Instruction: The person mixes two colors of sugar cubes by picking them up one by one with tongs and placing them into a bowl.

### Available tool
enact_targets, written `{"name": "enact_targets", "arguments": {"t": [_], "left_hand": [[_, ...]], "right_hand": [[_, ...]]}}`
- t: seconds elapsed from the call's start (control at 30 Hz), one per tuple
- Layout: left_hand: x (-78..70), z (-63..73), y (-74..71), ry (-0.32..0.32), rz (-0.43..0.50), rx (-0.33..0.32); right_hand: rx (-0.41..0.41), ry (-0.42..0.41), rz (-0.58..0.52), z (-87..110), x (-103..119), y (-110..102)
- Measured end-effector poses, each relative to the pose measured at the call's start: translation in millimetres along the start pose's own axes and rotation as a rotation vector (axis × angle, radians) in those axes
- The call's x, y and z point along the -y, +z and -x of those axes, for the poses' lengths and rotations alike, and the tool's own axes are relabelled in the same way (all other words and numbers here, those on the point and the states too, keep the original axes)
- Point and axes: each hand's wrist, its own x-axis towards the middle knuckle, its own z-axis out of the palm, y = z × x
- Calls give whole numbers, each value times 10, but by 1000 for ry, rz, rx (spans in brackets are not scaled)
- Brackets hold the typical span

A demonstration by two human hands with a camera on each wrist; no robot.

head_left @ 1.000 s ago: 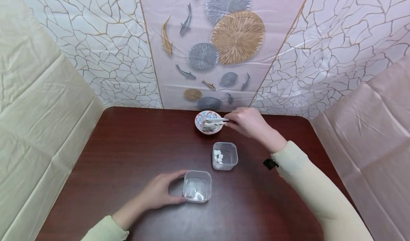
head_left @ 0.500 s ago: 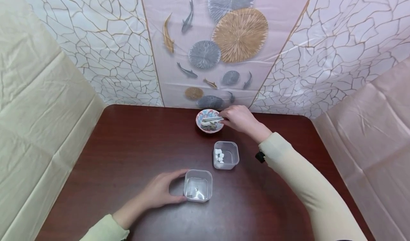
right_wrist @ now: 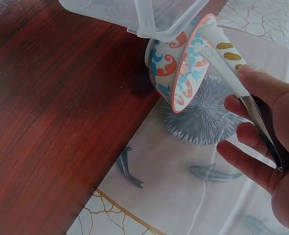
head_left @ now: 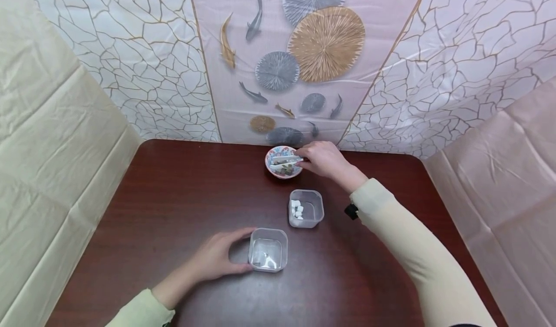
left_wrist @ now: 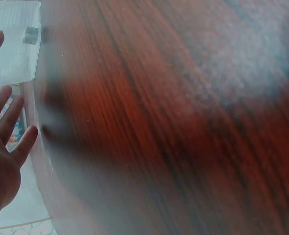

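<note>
My left hand (head_left: 217,255) holds a clear plastic box (head_left: 268,268) at its left side, thumb at the near corner and index finger at the far one. A small greyish piece (left_wrist: 31,35) shows inside that box in the left wrist view. At the table's back, my right hand (head_left: 326,161) grips tongs (right_wrist: 234,81) with metal handles and white ends. The tong ends stand apart over a patterned bowl (right_wrist: 166,68), which holds several dark grey-green pieces (head_left: 285,171). Whether the tongs touch a piece cannot be told.
Between my hands stands a second clear plastic box (head_left: 313,220) with several white cubes (head_left: 297,208) along its left side. All stand on a dark red-brown wooden table (head_left: 182,191). Patterned cloth (head_left: 278,71) hangs right behind the bowl, with plain cloth at both sides.
My right hand has moved left, bringing the tongs further over the bowl. The tong ends, close together half a second ago, are now spread wider. My left hand and its box stay in place.
</note>
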Motion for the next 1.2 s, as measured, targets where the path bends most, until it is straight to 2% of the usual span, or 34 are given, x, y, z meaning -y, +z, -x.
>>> {"name": "enact_targets", "arguments": {"t": [0.07,0.23,0.53,0.77,0.97,1.2], "left_hand": [[-55,-17,-40,-33,1,31],[-79,-28,-62,-78,-10,79],[-105,-22,-122,-76,-12,81],[-76,-40,-279,-108,-27,122],[-56,-180,-487,-132,-66,157],[-46,-460,-605,-103,-75,165]], "right_hand": [[-9,14,-14,35,0,-23],[-24,50,-43,143,-13,-84],[-35,119,-117,379,-68,-218],[-74,128,-150,554,-93,-308],[-127,127,-170,748,-70,-414],[-145,122,-177,941,-9,-482]]}}
